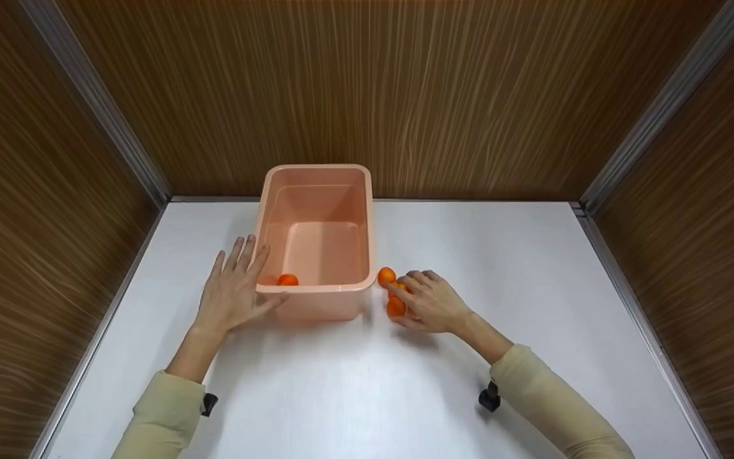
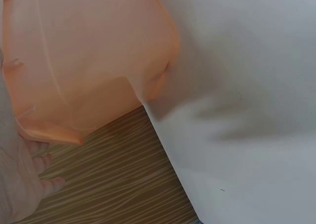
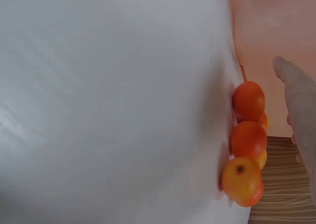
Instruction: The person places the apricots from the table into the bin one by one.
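Two beige sleeves enter from the near edge of the white table [image 1: 532, 255], each with a small black wrist mount. Landmark for everything is the peach plastic bin [image 1: 316, 191], which stands toward the far middle of the table, close to the wood-grain back wall [image 1: 405, 95].

On the bin's left side, the left hand [image 1: 233, 290] lies flat with fingers straight and slightly spread, the palm against the bin's near-left corner and the thumb reaching along the front wall below the rim; it grips nothing. The left wrist view shows the same translucent bin wall [image 2: 89, 61] close up, with fingertips [image 2: 47, 184] at the lower left.

Just beside the bin's near-right corner sits a small cluster of orange fruits [image 1: 391, 292], touching one another on the table. The right hand [image 1: 434, 303] covers them from the right, fingers curved over the cluster and fingertips on the fruit; whether any is truly gripped cannot be told. The right wrist view shows several of these fruits [image 3: 247, 145] in a row, one with a dark stem spot, and a finger [image 3: 296, 90] above them.

Inside the bin, in its near-left corner, lies one more orange fruit [image 1: 288, 279].
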